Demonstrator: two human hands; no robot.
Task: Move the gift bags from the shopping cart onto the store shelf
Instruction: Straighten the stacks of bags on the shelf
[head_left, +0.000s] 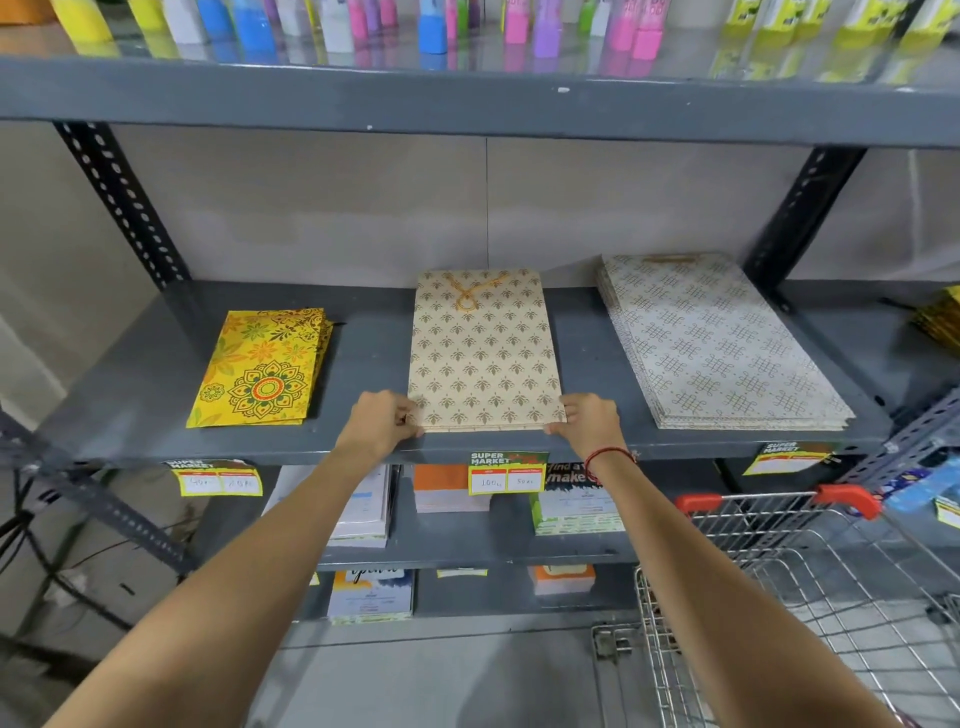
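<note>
A stack of cream gift bags with a gold motif (483, 353) lies flat in the middle of the grey store shelf (140, 400), its yellow cord handle at the far end. My left hand (382, 421) grips the stack's near left corner. My right hand (587, 418) grips its near right corner. A stack of yellow floral gift bags (262, 369) lies to the left. A stack of white gift bags with a knot pattern (722, 343) lies to the right. The wire shopping cart (810, 577) with red handle ends stands at the lower right; I see no bags in its visible part.
Coloured bottles (431, 26) line the shelf above. Yellow price tags (506, 475) hang on the shelf's front edge. Lower shelves hold cards and paper packs (371, 509). Black perforated uprights (122, 202) frame the bay. More yellow bags (943, 322) show at the far right.
</note>
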